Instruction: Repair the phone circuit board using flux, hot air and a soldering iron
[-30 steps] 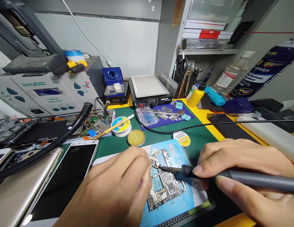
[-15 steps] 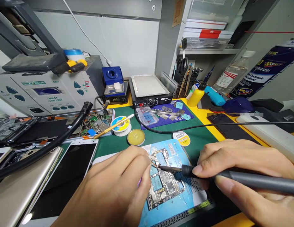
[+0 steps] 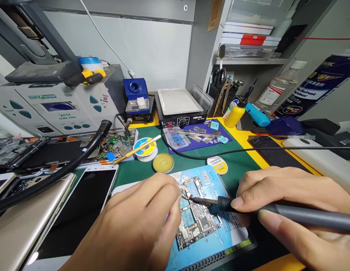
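By the worktop's (image 3: 279, 264) near edge, right hand (image 3: 296, 189) gripping soldering iron (image 3: 226, 203) over circuit board (image 3: 201, 222), left hand (image 3: 141, 220) closed, its hold hidden.

Bare hands, both. Left hand (image 3: 141, 214): uncovered back, knuckle bumps and skin creases showing, nails hidden. Right hand (image 3: 307, 188): uncovered too, slender fingers (image 3: 266, 188), rounded fingertips (image 3: 237, 203) on thumb and index finger, wrist cut off at right.
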The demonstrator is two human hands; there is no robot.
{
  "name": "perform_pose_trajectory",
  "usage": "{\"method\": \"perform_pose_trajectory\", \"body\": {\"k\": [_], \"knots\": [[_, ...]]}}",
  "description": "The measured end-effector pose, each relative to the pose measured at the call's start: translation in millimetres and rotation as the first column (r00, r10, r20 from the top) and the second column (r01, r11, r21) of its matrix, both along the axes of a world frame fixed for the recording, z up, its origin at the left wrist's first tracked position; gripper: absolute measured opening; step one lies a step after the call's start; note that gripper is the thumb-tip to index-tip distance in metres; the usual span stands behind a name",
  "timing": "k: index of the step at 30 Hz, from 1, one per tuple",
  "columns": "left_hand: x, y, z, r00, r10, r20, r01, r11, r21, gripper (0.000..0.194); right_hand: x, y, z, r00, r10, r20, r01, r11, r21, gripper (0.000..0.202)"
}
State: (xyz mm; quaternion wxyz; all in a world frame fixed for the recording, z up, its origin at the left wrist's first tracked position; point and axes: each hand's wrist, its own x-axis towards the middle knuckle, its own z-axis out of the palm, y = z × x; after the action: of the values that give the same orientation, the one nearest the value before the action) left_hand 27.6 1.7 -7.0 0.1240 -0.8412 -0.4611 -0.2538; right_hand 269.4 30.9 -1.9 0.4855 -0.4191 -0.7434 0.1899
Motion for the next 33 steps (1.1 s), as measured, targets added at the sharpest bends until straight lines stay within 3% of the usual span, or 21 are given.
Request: {"method": "perform_pose_trajectory", "body": {"k": [20,28,33], "knots": [[-5,0,-0.6,0.993,-0.056,0.103,0.065,0.994,-0.085,0.017,2,5,5.7,0.993,0.117,0.002,-0.117,0.993,-0.032,0.032],[-2,-2,1.1,0.991,-0.038,0.131,0.049,0.995,-0.083,0.02,10,-1,3.9,0.997,0.071,0.033,-0.069,0.996,-0.047,0.024],[-1,-1,0.8,0.997,-0.037,0.06,0.039,0.999,-0.028,0.022,8,-5,0.0,0.999,0.027,0.016,-0.027,0.999,-0.034,0.023]]}}
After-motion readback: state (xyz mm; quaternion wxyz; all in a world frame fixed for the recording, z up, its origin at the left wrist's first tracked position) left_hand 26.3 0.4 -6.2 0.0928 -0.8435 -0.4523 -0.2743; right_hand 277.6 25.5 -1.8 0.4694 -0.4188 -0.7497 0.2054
